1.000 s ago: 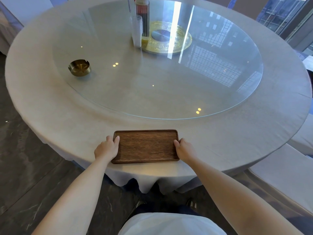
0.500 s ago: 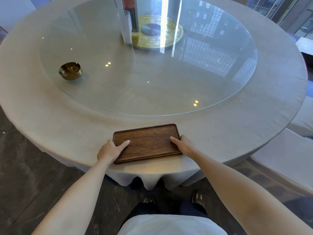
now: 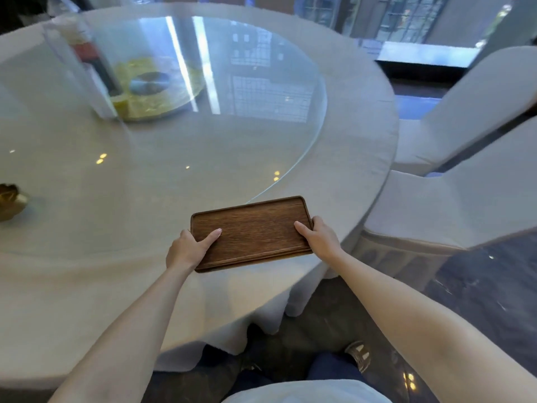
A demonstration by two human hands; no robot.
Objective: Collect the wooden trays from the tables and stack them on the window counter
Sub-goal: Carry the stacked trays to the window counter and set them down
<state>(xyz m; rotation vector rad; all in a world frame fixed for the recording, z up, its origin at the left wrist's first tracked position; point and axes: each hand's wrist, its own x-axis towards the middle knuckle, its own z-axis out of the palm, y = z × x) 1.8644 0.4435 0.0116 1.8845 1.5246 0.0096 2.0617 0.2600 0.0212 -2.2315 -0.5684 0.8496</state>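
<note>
While both hands hold it, the tray (image 3: 251, 232) sits in the lower middle of the frame, over the near edge of the table (image 3: 87, 286). The left hand (image 3: 187, 251) grips its left end, thumb on top. The right hand (image 3: 318, 238) grips its right end. The pickup looks done. Carrying it to the window counter and stacking are left. No stack shows yet.

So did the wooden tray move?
Yes. The wooden tray has tilted and now overlaps the glass turntable edge, held by both hands.
</note>
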